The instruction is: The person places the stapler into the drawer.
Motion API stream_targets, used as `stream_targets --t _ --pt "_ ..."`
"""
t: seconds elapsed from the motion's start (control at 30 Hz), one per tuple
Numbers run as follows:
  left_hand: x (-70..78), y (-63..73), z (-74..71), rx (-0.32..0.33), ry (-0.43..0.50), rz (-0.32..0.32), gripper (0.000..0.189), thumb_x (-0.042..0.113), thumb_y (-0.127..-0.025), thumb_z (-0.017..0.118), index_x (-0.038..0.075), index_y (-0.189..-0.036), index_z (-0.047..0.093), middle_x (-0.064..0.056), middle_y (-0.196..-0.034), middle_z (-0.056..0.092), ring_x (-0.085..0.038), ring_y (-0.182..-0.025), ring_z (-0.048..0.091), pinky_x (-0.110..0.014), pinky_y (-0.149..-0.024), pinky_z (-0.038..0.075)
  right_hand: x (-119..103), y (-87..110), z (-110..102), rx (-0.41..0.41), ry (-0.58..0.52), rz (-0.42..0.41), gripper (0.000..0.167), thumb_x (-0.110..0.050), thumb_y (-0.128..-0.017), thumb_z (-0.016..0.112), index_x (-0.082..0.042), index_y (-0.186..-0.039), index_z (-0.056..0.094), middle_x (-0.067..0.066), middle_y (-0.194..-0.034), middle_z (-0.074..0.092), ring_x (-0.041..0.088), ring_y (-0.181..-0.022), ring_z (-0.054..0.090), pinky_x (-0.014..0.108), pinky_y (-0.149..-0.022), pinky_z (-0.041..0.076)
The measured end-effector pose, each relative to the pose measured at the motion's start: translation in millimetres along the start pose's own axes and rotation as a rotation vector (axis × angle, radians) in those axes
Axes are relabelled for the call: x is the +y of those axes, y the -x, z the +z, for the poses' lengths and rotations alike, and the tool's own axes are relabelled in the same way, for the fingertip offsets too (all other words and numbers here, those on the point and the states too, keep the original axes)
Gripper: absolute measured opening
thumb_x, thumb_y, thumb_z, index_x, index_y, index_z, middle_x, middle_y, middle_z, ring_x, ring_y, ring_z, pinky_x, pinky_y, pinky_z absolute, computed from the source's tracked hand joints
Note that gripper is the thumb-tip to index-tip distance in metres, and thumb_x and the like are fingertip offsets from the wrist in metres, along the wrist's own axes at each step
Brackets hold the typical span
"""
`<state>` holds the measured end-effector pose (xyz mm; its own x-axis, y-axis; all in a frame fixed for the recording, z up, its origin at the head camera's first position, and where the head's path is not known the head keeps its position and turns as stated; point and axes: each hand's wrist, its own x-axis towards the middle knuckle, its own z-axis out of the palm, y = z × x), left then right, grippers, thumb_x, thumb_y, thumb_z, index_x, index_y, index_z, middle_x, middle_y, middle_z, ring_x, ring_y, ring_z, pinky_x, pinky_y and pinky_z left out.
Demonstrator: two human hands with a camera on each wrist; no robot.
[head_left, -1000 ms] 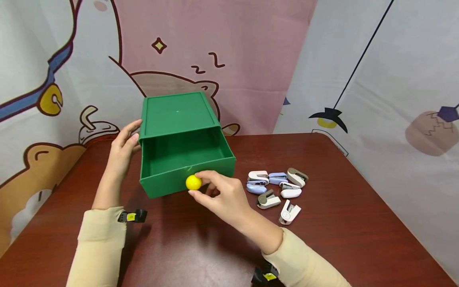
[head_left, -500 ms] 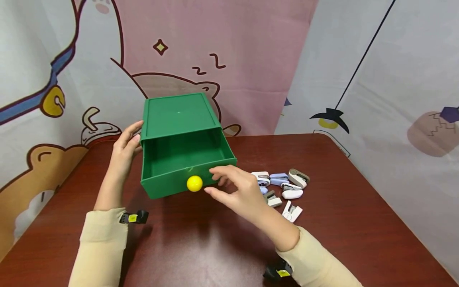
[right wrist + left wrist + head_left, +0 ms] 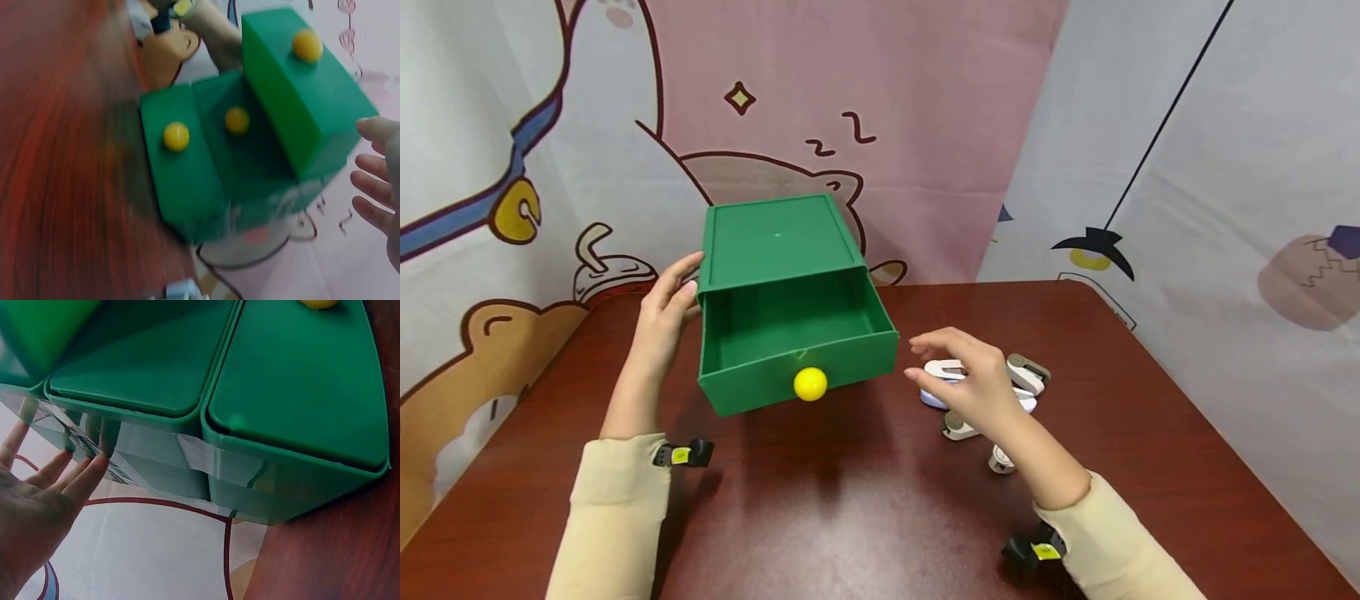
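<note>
A green drawer cabinet (image 3: 780,240) stands on the table with its top drawer (image 3: 857,357) pulled out; no contents show inside. A round yellow knob (image 3: 810,384) sits on that drawer's front. Two lower drawers, each with a yellow knob (image 3: 176,136), are closed in the right wrist view. My left hand (image 3: 664,310) rests against the cabinet's left side, its extended fingertips (image 3: 97,464) touching the taped wall. My right hand (image 3: 976,379) hovers right of the drawer, fingers loosely bent and thumb apart, holding nothing. It overlaps several mini staplers (image 3: 958,427) in the head view.
The staplers, white with lavender or grey-brown parts, lie grouped on the dark red-brown table (image 3: 1150,467), right of the cabinet. Behind the table hangs a printed cartoon curtain (image 3: 925,125). Black wrist cameras sit at both cuffs.
My right hand has let go of the yellow knob and moved right, away from the drawer and over the staplers. The left hand stays on the cabinet's side; the drawer remains pulled out.
</note>
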<state>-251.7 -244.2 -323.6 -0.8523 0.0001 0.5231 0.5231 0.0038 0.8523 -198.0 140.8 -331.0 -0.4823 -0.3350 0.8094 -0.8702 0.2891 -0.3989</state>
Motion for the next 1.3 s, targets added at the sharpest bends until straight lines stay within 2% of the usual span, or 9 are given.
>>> stream_targets --t 0.2,0.4,0.6,0.77,0.87,1.0,1.3 --pt "0.0 0.3 0.5 0.001 -0.006 0.002 0.042 0.018 -0.1 0.049 0.008 -0.141 0.049 -0.009 -0.136 0.047 -0.017 -0.11 0.054 -0.026 -0.086 0.045 23 7.6 -20 -0.035 0.058 0.112 0.041 0.002 -0.069 0.084 -0.005 -0.105 0.068 0.005 -0.095 0.068 0.021 -0.086 0.063 0.019 -0.076 0.045" --pt "0.8 0.4 1.2 0.005 -0.008 0.002 0.042 0.018 -0.1 0.048 0.008 -0.141 0.049 -0.01 -0.136 0.046 -0.017 -0.108 0.055 -0.025 -0.085 0.045 49 14.2 -33 -0.117 0.088 0.22 0.04 -0.002 -0.073 0.082 -0.007 -0.11 0.067 0.005 -0.1 0.068 0.02 -0.088 0.064 0.022 -0.078 0.046" --pt "0.7 0.2 1.9 0.008 0.008 0.007 0.043 0.016 -0.1 0.048 0.006 -0.141 0.047 -0.009 -0.135 0.047 -0.017 -0.11 0.054 -0.025 -0.085 0.045 76 27.4 -41 -0.212 0.07 0.4 0.038 -0.012 -0.079 0.08 -0.012 -0.114 0.067 0.0 -0.108 0.067 0.021 -0.099 0.061 0.036 -0.087 0.045" --pt "1.3 0.5 2.8 0.008 0.02 0.005 0.043 0.015 -0.1 0.048 0.005 -0.141 0.047 -0.009 -0.135 0.047 -0.017 -0.108 0.054 -0.025 -0.085 0.045 92 37.3 -45 -0.3 0.032 0.522 0.041 -0.019 -0.082 0.079 -0.012 -0.119 0.065 0.004 -0.119 0.063 0.023 -0.116 0.053 0.052 -0.1 0.035" --pt "1.5 0.7 2.7 0.008 0.021 0.002 0.043 0.015 -0.1 0.047 0.006 -0.141 0.047 -0.009 -0.135 0.047 -0.017 -0.108 0.054 -0.025 -0.086 0.045 100 42.7 -47 -0.338 0.018 0.565 0.043 -0.021 -0.082 0.078 -0.011 -0.122 0.064 0.006 -0.122 0.061 0.026 -0.122 0.048 0.056 -0.101 0.031" --pt "0.9 0.8 2.4 0.005 0.015 0.001 0.043 0.016 -0.1 0.047 0.006 -0.142 0.046 -0.009 -0.136 0.046 -0.017 -0.111 0.053 -0.024 -0.086 0.045 111 49.6 -48 -0.377 0.023 0.585 0.048 -0.02 -0.08 0.079 -0.007 -0.124 0.063 0.009 -0.124 0.061 0.029 -0.123 0.048 0.056 -0.101 0.031" --pt "1.0 0.9 1.9 -0.004 0.006 0.006 0.044 0.018 -0.1 0.048 0.006 -0.142 0.046 -0.011 -0.137 0.045 -0.016 -0.11 0.054 -0.024 -0.086 0.044 124 59.8 -51 -0.453 0.021 0.61 0.053 -0.017 -0.081 0.079 -0.002 -0.128 0.06 0.013 -0.122 0.062 0.029 -0.113 0.056 0.05 -0.092 0.043"
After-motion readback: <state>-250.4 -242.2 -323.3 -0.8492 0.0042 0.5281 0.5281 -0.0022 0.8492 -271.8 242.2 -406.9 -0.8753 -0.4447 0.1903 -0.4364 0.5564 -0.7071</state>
